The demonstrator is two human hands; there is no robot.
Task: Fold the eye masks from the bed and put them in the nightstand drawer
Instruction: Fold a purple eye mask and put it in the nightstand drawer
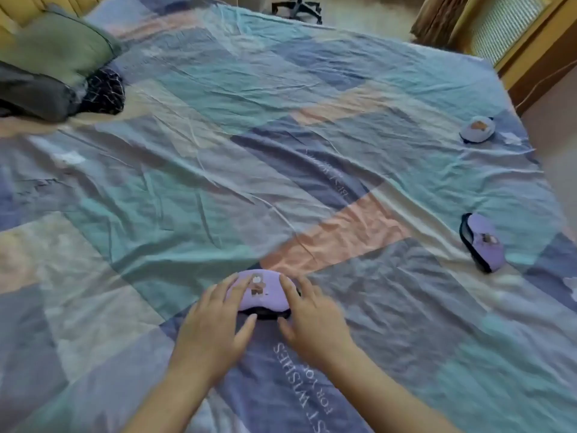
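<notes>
A purple eye mask (260, 292) with a small bear print lies on the bed's patchwork sheet (249, 151), near the front edge. My left hand (218, 320) rests its straight fingers on the mask's left end. My right hand (312, 317) touches the right end the same way, thumb near the dark underside. A second purple eye mask (484, 243) lies folded at the right side of the bed. A third, paler eye mask (477, 130) sits further back on the right. The nightstand drawer is out of view.
Pillows, green (59, 48) and dark grey (31, 95), are piled at the back left with a dark patterned cloth (104, 90). An office chair base (296, 7) stands beyond the bed. A wooden cabinet (515, 35) is at the back right.
</notes>
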